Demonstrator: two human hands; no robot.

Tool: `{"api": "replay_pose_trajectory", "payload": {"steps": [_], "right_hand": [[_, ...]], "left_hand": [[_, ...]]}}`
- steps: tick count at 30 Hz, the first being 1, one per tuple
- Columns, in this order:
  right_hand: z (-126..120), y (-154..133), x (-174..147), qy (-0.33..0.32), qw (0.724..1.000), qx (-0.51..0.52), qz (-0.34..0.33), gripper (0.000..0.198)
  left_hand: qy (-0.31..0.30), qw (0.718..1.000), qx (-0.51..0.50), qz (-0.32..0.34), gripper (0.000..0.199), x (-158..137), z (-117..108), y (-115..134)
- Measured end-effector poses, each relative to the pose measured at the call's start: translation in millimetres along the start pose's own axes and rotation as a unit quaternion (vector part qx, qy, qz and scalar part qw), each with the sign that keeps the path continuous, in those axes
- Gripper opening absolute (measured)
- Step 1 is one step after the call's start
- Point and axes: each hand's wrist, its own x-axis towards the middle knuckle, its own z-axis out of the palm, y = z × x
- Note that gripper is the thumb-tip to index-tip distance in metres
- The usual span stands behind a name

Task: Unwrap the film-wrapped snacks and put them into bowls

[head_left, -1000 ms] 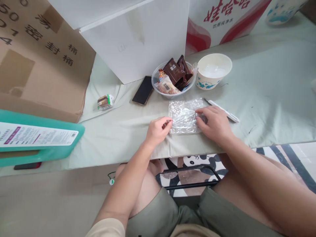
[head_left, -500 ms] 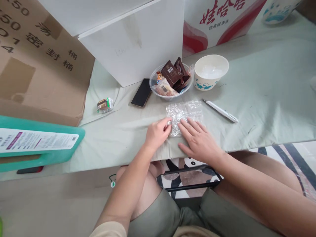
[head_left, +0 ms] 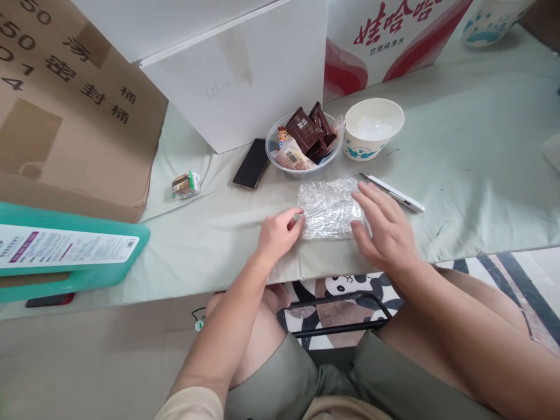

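A crinkled clear plastic wrapper (head_left: 329, 210) lies flattened on the cloth-covered table in front of me. At its left edge is my left hand (head_left: 280, 234), fingers curled, with thumb and forefinger closed on the plastic's border. My right hand (head_left: 387, 227) is open at the opposite edge, fingers stretched out and thumb apart, holding nothing. The fingertips reach the wrapper's right side; whether they press on it I cannot tell. Just beyond that hand lies a white pen (head_left: 396, 195), partly hidden by the fingers.
Behind the wrapper stand a clear bowl (head_left: 273, 158) of packaged snacks and a paper tub (head_left: 365, 149). A phone (head_left: 251, 164) and a small wrapped snack (head_left: 185, 185) lie left. Cartons (head_left: 262, 76) line the back; a teal container (head_left: 135, 256) is at the left.
My right hand has slid right, off the middle of the wrapper to its right edge. The plastic now looks flatter and more spread. My left hand has stayed at the left edge.
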Motion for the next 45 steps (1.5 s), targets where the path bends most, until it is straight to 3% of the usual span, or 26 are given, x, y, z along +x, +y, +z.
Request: {"api": "replay_pose_trajectory", "payload": {"steps": [3, 6, 9, 12, 16, 26, 31, 36, 38, 41, 43, 45], "right_hand": [[6.5, -5.3, 10.8, 0.004, 0.996, 0.050, -0.072, 0.047], [19.6, -7.7, 20.3, -0.058, 0.995, 0.046, -0.071, 0.044], [30.0, -5.6, 26.3, -0.124, 0.990, 0.019, -0.064, 0.051], [33.4, -3.9, 28.2, -0.165, 0.985, -0.013, -0.053, 0.060], [31.1, -7.4, 26.9, -0.174, 0.982, -0.059, -0.037, 0.061], [25.3, -2.7, 21.5, -0.193, 0.973, -0.125, -0.010, 0.063], [15.5, 17.1, 17.4, -0.181, 0.979, -0.093, -0.016, 0.059], [1.9, 22.7, 18.6, -0.088, 0.995, 0.010, -0.050, 0.047], [1.9, 17.7, 18.2, -0.105, 0.988, 0.060, -0.098, 0.047], [6.6, 11.1, 15.8, -0.180, 0.968, 0.084, -0.151, 0.038], [9.4, 10.3, 14.1, -0.198, 0.964, 0.082, -0.159, 0.031], [10.2, 11.2, 12.9, -0.190, 0.964, 0.081, -0.167, 0.026]], "left_hand": [[0.037, 0.999, -0.003, 0.037, 0.020, -0.8, -2.0, 7.0], [0.049, 0.988, 0.032, 0.144, 0.023, 5.2, -0.9, 14.2], [0.012, 0.975, 0.084, 0.205, 0.026, 16.9, 4.5, 15.7], [-0.045, 0.972, 0.133, 0.191, 0.038, 25.4, 10.4, 13.8], [-0.099, 0.967, 0.198, 0.124, 0.048, 24.8, 12.1, 15.7], [-0.223, 0.939, 0.257, 0.044, 0.064, 18.6, -5.4, 22.5], [-0.207, 0.958, 0.199, 0.019, 0.064, 16.8, -24.3, 1.6], [-0.045, 0.993, 0.100, 0.045, 0.049, 5.0, -38.0, -11.6], [-0.018, 0.993, 0.058, 0.101, 0.040, -1.1, -33.9, -5.0], [-0.102, 0.979, 0.062, 0.165, 0.040, -8.3, -20.4, 10.1], [-0.163, 0.969, 0.094, 0.160, 0.044, -10.9, -13.0, 17.5], [-0.183, 0.966, 0.117, 0.141, 0.043, -12.2, -10.0, 21.0]]}}
